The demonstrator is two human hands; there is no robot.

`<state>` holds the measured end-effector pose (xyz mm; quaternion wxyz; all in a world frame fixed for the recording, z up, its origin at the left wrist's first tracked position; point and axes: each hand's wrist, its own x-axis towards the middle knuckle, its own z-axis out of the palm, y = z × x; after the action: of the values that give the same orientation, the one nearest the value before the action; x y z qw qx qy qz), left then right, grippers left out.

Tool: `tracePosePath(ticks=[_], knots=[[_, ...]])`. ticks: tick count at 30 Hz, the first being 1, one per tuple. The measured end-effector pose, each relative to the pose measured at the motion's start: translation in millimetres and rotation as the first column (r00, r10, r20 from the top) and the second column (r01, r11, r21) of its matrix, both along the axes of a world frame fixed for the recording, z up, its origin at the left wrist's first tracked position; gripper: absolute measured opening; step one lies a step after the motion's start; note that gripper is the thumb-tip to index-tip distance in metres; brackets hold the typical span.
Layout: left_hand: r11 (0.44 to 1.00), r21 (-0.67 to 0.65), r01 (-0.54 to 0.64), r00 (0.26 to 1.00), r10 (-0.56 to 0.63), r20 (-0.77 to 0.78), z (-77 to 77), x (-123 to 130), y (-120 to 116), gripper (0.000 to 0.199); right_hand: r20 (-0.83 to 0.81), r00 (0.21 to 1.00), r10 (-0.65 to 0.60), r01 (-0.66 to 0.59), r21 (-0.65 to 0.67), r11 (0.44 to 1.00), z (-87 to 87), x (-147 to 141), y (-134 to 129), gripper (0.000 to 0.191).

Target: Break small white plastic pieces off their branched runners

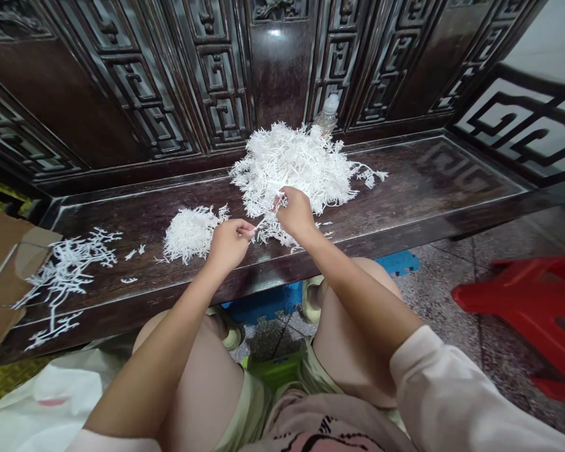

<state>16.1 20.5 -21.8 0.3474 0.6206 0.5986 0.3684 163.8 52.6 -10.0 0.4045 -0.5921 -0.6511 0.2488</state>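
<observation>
Between my hands, just above the dark wooden bench (405,182), is a thin white branched plastic sprig (263,221). My left hand (230,242) pinches its lower left end. My right hand (292,212) has its fingers closed round the other end, partly hidden by the hand. Right behind my right hand rises a large heap of white sprigs (296,160). A smaller pile of short white pieces (188,235) lies left of my left hand. Farther left are bare white branched stems (78,263).
A clear bottle with a white cap (328,113) stands behind the heap, against the carved backrest (282,69). An opened cardboard box (4,263) is at the left end. A red plastic stool (532,295) stands on the floor at right. A white bag (51,395) lies lower left.
</observation>
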Motion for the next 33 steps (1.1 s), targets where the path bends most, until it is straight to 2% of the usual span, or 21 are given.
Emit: tracePosePath(ticks=[3, 6, 7, 9, 11, 13, 15, 17, 20, 22, 24, 26, 28, 31, 33], knots=[[0.992, -0.092, 0.087, 0.992, -0.077, 0.102, 8.9, 5, -13, 0.010, -0.008, 1.000, -0.014, 0.014, 0.014, 1.000, 2.9, 11, 7, 0.018], [0.964, -0.128, 0.233, 0.956, -0.203, 0.211, 19.5, -3, -30, 0.009, -0.094, 0.983, -0.158, 0.158, -0.011, 0.987, 3.8, 39, 22, 0.016], [0.962, -0.124, 0.245, 0.953, -0.216, 0.211, 21.4, -7, -33, 0.009, -0.094, 0.970, -0.223, 0.219, -0.046, 0.975, 2.8, 50, 27, 0.014], [0.978, -0.101, 0.183, 0.974, -0.167, 0.151, 19.9, -16, -34, 0.010, -0.122, 0.962, -0.246, 0.224, -0.172, 0.959, -1.1, 66, 35, 0.012], [0.991, -0.083, 0.100, 0.993, -0.095, 0.067, 11.8, -22, -26, 0.016, -0.226, 0.954, -0.197, 0.108, -0.353, 0.929, -5.8, 70, 37, 0.017], [0.993, -0.100, 0.057, 0.998, -0.056, 0.011, 0.6, -23, -13, 0.020, -0.348, 0.929, -0.125, -0.037, -0.425, 0.905, -8.6, 61, 34, 0.020], [0.986, -0.163, 0.024, 0.999, -0.018, 0.042, -8.7, -21, -1, 0.017, -0.426, 0.902, -0.072, -0.141, -0.446, 0.884, -8.7, 43, 28, 0.021], [0.965, -0.262, 0.005, 0.978, 0.051, 0.204, -12.9, -17, 7, 0.012, -0.481, 0.876, -0.037, -0.216, -0.461, 0.861, -7.2, 26, 21, 0.021], [0.932, -0.360, 0.041, 0.855, 0.154, 0.495, -11.0, -11, 8, 0.008, -0.575, 0.818, -0.024, -0.316, -0.482, 0.817, -4.3, 8, 13, 0.021], [0.915, -0.396, 0.073, 0.777, 0.196, 0.598, -8.0, -9, 6, 0.008, -0.650, 0.759, -0.039, -0.379, -0.489, 0.786, -2.4, 3, 8, 0.021], [0.903, -0.418, 0.099, 0.729, 0.220, 0.648, -5.3, -9, 3, 0.007, -0.711, 0.700, -0.066, -0.429, -0.493, 0.757, -1.0, 0, 5, 0.022], [0.913, -0.392, 0.117, 0.711, 0.199, 0.675, -2.7, -9, 0, 0.007, -0.755, 0.650, -0.093, -0.470, -0.495, 0.731, -0.6, -2, 2, 0.023], [0.936, -0.324, 0.140, 0.726, 0.126, 0.676, 0.2, -9, -1, 0.014, -0.783, 0.608, -0.131, -0.482, -0.495, 0.723, -1.7, -3, 1, 0.021], [0.954, -0.247, 0.170, 0.793, 0.016, 0.609, 4.2, -10, -3, 0.027, -0.804, 0.561, -0.199, -0.459, -0.502, 0.733, -5.6, -3, 2, 0.017], [0.966, -0.205, 0.156, 0.854, -0.028, 0.519, 5.2, -11, -4, 0.029, -0.807, 0.552, -0.209, -0.474, -0.510, 0.718, -8.3, -3, 3, 0.014]])
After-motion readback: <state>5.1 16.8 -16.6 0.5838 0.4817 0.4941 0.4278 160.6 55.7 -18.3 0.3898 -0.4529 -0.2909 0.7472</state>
